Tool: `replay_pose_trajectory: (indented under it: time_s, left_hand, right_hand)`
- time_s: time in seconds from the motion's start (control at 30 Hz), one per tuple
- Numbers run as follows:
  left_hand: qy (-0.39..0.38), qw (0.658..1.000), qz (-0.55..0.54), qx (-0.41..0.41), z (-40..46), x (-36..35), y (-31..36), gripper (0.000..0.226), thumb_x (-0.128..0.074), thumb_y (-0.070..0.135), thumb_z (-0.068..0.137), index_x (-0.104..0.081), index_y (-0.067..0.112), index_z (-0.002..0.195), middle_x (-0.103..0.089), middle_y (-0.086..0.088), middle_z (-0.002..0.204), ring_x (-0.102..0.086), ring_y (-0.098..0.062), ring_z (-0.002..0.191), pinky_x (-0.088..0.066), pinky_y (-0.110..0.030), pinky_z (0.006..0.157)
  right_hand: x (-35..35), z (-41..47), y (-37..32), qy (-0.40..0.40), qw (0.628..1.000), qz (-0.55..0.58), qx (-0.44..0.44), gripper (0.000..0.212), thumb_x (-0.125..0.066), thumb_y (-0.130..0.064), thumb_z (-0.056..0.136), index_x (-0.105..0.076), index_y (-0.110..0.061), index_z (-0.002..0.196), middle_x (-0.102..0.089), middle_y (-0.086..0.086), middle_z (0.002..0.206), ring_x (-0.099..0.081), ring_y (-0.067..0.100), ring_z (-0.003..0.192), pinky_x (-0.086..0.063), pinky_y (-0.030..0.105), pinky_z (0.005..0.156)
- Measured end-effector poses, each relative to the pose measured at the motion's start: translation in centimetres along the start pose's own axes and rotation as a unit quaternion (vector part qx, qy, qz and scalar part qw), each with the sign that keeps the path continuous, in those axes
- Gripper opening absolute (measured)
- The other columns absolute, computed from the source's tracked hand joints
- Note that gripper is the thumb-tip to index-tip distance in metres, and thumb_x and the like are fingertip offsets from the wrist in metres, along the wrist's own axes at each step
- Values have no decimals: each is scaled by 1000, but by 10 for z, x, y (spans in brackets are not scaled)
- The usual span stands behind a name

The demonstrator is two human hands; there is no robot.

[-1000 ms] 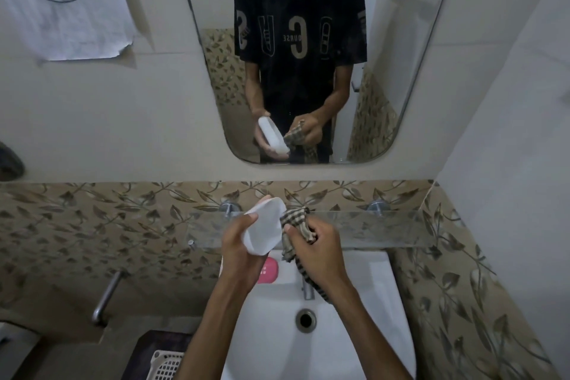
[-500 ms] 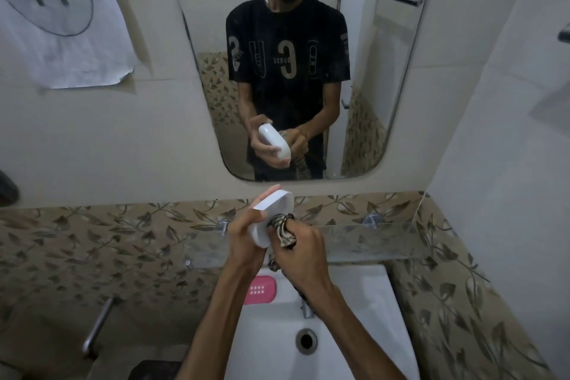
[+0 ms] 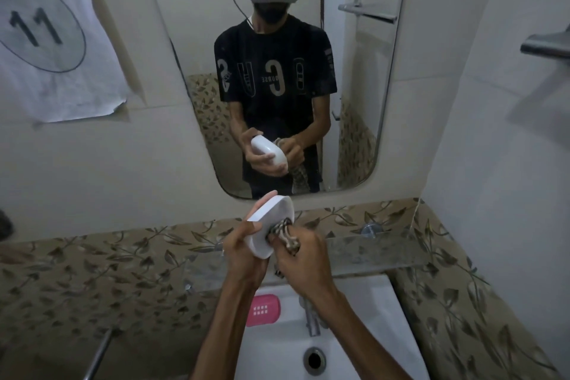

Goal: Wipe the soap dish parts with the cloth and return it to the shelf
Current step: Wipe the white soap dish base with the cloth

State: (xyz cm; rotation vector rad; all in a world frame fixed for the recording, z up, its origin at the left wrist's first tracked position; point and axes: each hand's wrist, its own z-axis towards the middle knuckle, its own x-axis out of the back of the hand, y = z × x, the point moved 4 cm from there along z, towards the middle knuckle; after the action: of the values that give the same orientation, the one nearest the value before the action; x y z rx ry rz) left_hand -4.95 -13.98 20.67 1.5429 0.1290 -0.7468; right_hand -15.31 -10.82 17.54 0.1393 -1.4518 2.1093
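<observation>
My left hand [image 3: 242,251] holds the white soap dish base [image 3: 271,225] tilted on edge, its hollow side facing right. My right hand [image 3: 303,259] grips a checked cloth [image 3: 283,233] and presses it into the hollow of the dish. Part of the cloth hangs down under my right palm. The pink slotted soap dish insert [image 3: 263,309] lies flat on the rim of the white sink [image 3: 364,315], left of the tap. The glass shelf [image 3: 370,253] runs along the wall just behind my hands.
A chrome tap [image 3: 311,319] stands at the sink's back, with the drain [image 3: 314,360] below it. The mirror [image 3: 364,102] above reflects the person. A paper sheet [image 3: 52,40] marked 11 hangs at left, a metal rail [image 3: 97,356] at lower left, a metal fixture [image 3: 544,48] at right.
Both hands have risen with the dish and cloth toward the mirror's lower edge. The cloth has gone from beside the dish into its hollow. The view has tilted upward.
</observation>
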Motion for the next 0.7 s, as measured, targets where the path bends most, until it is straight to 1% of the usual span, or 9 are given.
replay_pose_trajectory:
  time_s: [0.1,0.2,0.23,0.33,0.37,0.47,0.57,0.63,0.7]
  left_hand:
    - [-13,1000,11,1,-1,1,0,111,-79,44,44,-56,5,145,-58,-33,135,-54,-41,111,-46,-43,82]
    - [-22,999,19,-16,3,-1,2,105,-75,36,49,-54,3,146,-60,-26,132,-55,-38,111,-52,-39,80]
    - [-16,999,30,-21,5,-1,2,100,-71,34,51,-55,4,145,-61,-24,131,-56,-38,110,-53,-36,79]
    - [12,998,51,-45,7,5,2,87,-60,33,57,-61,10,141,-65,-17,130,-60,-34,107,-56,-33,73]
    - [17,997,60,-51,7,5,3,85,-58,32,60,-61,10,141,-66,-16,131,-61,-33,108,-57,-33,74]
    - [35,993,93,-66,8,1,5,84,-57,31,62,-59,8,143,-61,-19,140,-56,-35,119,-52,-37,88]
    - [60,984,140,-97,11,0,8,84,-59,35,61,-61,13,142,-58,-15,149,-52,-37,135,-42,-52,105]
    - [60,975,177,-118,10,-1,12,85,-58,37,61,-61,15,143,-60,-8,148,-51,-32,138,-43,-48,109]
    - [61,967,202,-140,10,-4,16,86,-58,39,63,-58,12,145,-60,-7,148,-54,-24,136,-46,-32,104]
  right_hand:
    - [-7,-10,-8,-43,997,-31,62,13,-72,-11,87,-66,-12,75,-69,-1,74,-58,13,62,-49,25,59]
    - [9,3,3,31,999,-28,-5,22,-76,-13,93,-63,-18,75,-66,-5,73,-55,1,61,-43,13,59]
    - [8,2,1,29,999,-19,-8,23,-75,-15,95,-62,-20,76,-65,-6,74,-56,-1,63,-44,12,59]
    - [-7,-10,-15,-40,997,-10,72,16,-67,-14,95,-66,-8,79,-69,5,77,-62,18,66,-56,37,62]
    - [-6,-9,-15,-35,996,-14,77,16,-66,-15,95,-68,-7,81,-70,6,79,-62,19,67,-56,37,62]
    - [8,1,-8,21,999,22,17,18,-70,-12,97,-67,-12,80,-69,2,78,-60,12,66,-47,19,60]
    - [0,-8,-20,-27,997,77,0,24,-67,-17,100,-64,-16,76,-66,-3,73,-60,7,63,-48,19,60]
    - [-3,-13,-22,-57,985,152,-50,31,-63,-33,98,-62,-19,70,-61,-2,64,-55,12,56,-46,28,56]
    - [1,-13,-19,-74,962,234,-118,39,-63,-46,91,-63,-12,71,-60,4,63,-56,21,57,-47,36,58]
